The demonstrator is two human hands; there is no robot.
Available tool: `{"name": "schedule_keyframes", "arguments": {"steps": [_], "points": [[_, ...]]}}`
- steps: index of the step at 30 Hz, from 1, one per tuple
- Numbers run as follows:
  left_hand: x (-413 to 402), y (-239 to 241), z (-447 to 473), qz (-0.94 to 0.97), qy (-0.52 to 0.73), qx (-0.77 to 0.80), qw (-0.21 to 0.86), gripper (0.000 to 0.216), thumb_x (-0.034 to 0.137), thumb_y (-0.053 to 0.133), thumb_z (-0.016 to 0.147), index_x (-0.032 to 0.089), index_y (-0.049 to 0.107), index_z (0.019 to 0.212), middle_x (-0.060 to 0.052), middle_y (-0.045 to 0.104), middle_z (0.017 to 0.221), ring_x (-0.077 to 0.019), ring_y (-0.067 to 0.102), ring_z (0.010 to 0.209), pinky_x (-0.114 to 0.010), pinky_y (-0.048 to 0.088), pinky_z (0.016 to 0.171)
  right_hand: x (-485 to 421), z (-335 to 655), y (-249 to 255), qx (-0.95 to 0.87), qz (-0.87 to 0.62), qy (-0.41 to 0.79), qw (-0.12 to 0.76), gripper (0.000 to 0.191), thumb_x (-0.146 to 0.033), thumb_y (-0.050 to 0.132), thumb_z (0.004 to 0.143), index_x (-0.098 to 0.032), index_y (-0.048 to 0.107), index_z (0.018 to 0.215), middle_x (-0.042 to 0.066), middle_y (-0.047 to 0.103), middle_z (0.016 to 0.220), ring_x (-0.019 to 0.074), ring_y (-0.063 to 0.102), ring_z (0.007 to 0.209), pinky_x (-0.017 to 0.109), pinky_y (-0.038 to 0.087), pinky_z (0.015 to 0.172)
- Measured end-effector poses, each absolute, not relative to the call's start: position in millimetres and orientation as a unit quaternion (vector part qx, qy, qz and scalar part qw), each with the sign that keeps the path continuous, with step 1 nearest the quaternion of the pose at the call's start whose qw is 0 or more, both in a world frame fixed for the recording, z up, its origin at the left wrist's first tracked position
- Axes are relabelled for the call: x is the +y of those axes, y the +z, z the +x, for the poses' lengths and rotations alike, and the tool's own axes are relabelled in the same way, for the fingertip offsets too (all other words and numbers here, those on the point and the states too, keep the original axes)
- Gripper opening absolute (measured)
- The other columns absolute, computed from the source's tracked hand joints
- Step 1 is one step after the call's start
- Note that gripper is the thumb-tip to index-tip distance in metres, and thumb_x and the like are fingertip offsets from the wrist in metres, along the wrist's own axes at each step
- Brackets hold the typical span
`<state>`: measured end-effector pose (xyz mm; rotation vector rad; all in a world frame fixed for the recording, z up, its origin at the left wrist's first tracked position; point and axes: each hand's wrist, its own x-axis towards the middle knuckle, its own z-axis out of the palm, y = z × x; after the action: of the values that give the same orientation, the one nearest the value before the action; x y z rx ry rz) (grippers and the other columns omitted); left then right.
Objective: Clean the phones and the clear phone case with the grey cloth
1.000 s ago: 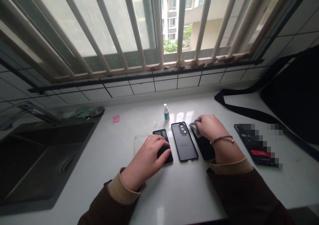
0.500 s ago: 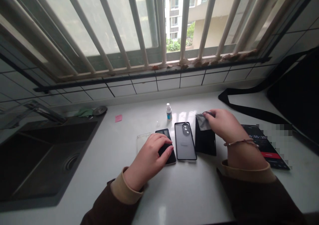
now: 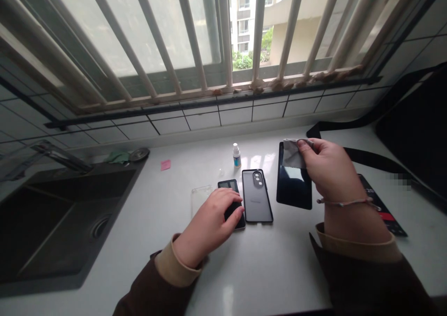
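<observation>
The right hand (image 3: pixel 331 176) pinched a grey microfiber cloth (image 3: pixel 293 154) between thumb and fingers, against the upper end of a glossy black rectangular phone panel (image 3: pixel 293 185) (whether the panel touched the white stone counter (image 3: pixel 244 269) could not be determined). The left hand (image 3: pixel 209 225) lay with fingers spread, pressing on a small black smartphone (image 3: pixel 232 209). A matte grey phone with a black camera housing (image 3: pixel 256 197) lay between both hands; a clear plastic phone case (image 3: pixel 200 199) lay just beside the left hand.

Nothing legible: too-small label on a dropper bottle (image 3: pixel 236 161), blurred figures on a phone screen (image 3: pixel 379 204) right of the bottle.
</observation>
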<state>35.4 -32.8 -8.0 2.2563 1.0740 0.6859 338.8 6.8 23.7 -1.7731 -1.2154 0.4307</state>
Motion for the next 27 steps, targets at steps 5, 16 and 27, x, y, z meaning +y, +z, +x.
{"name": "schedule_keyframes", "arguments": {"steps": [5,16,27], "points": [[-33.6,-9.4,36.6,0.864,0.231,0.375,0.244,0.021,0.029,0.061,0.103,0.024,0.072,0.120,-0.010,0.074,0.131,-0.0283,0.061,0.133,-0.050,0.048,0.117,9.5,323.3,21.8,-0.496,-0.644,0.274,0.513,0.045,-0.057,0.061,0.099,-0.017,0.078,0.109,0.007,0.077,0.086,0.0205,0.067,0.072,0.027,0.048,0.061],[-45.7,-12.1,48.2,0.922,0.101,0.310,0.210,0.030,0.028,0.057,0.104,0.028,0.071,0.131,-0.008,0.066,0.148,-0.0366,0.041,0.156,-0.074,0.014,0.130,17.3,291.6,4.8,-0.479,-0.509,0.427,0.575,0.044,-0.063,0.074,0.091,-0.019,0.078,0.094,0.004,0.072,0.076,0.0186,0.062,0.069,0.029,0.048,0.062],[-42.4,-21.5,36.4,0.898,0.109,0.386,0.181,0.069,0.036,0.073,0.094,0.020,0.050,0.156,-0.020,0.046,0.165,-0.0420,0.035,0.157,-0.069,0.027,0.129,16.0,271.3,0.1,-0.434,-0.464,0.485,0.601,0.043,-0.062,0.079,0.087,-0.019,0.076,0.092,0.002,0.074,0.079,0.0172,0.063,0.070,0.028,0.048,0.064]]}}
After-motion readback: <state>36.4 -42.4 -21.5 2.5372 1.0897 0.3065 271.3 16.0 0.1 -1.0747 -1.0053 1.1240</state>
